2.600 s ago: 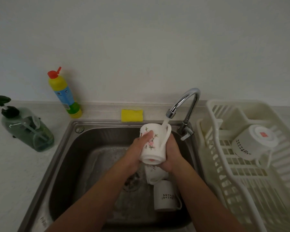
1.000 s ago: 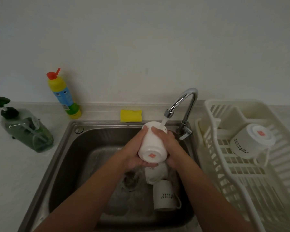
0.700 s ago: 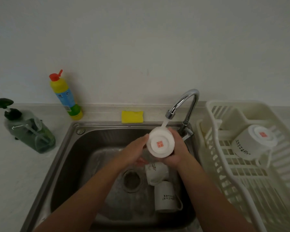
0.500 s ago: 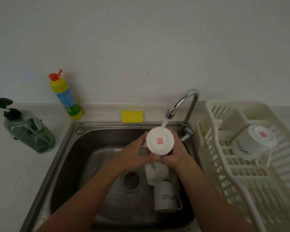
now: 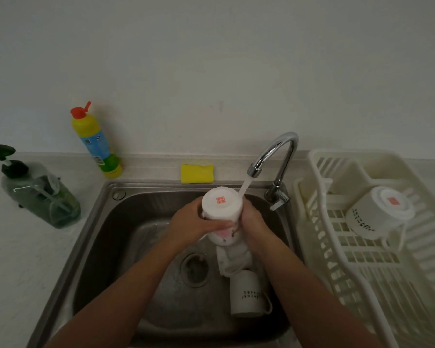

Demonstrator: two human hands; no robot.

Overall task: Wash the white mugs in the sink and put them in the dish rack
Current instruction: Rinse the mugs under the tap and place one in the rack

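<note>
Two bare forearms reach in from the bottom edge over a steel sink (image 5: 91, 247). Nearest in the basin, right of the drain (image 5: 195, 268), a lettered mug (image 5: 248, 296) lies on its side, white with dark print, its handle pointing right. Just beyond it, and touching it, a second mug (image 5: 232, 261) lies tipped over, partly hidden beneath the wrists. Above these, over the middle of the basin, both hands hold a flowered mug (image 5: 222, 209) upside down, its base turned up toward the camera with a small red square mark on it and pink print showing low on its wall. The left hand (image 5: 194, 222) grasps the near left side, fingers curled across the front of the wall. The right hand (image 5: 254, 222) clasps the right side, its fingers lying up along the wall and partly hidden behind it. A stream of water (image 5: 244, 185) falls from the chrome faucet (image 5: 276, 156) onto the far right edge of the upturned base. To the right of the sink stands a white dish rack (image 5: 377, 285), and in its far part a racked mug (image 5: 379, 212) rests tilted, base up, dark lettering on its side. On the ledge behind the sink lies a yellow sponge (image 5: 197, 173). Farther left, a yellow bottle (image 5: 96, 141) with a red cap leans against the pale wall, and a green soap dispenser (image 5: 35, 192) sits at the left edge of the counter.
</note>
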